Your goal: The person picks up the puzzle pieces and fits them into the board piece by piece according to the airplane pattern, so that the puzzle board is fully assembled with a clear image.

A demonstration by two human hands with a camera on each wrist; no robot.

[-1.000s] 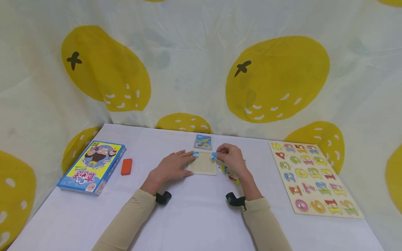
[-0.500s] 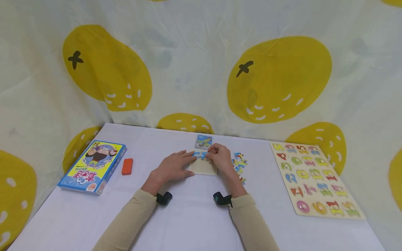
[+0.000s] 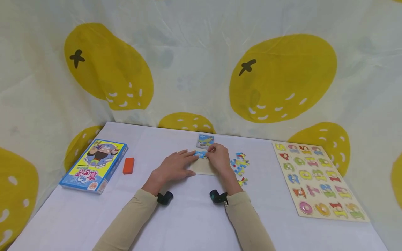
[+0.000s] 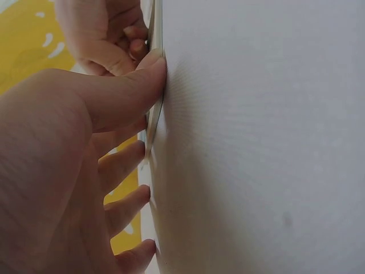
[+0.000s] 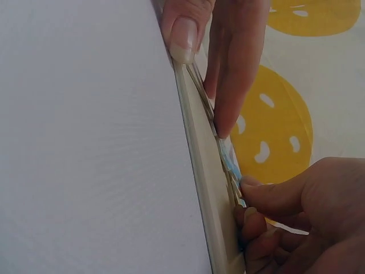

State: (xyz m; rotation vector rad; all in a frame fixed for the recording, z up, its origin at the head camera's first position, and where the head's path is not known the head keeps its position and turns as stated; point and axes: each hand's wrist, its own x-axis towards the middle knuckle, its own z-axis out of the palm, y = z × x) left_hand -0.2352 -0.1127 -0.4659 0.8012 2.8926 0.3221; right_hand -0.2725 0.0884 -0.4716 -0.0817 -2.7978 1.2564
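White desk (image 3: 188,223), left hand (image 3: 176,166) loosely spread on the board (image 3: 202,169), right hand (image 3: 219,159) pinching a puzzle piece (image 3: 205,155); I'd ease it down flat.

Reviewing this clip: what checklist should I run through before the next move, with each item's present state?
1. Board steadied: ok; the left hand rests at the left edge of the board.
2. Piece under control: ok; the right hand pinches at the right end of the blue pieces.
3. That piece fully seated: cannot tell; fingers cover it.
4. Reference card in sight: ok, beyond the board.
5. Loose pieces separated: not ok; they lie bunched right of the board.
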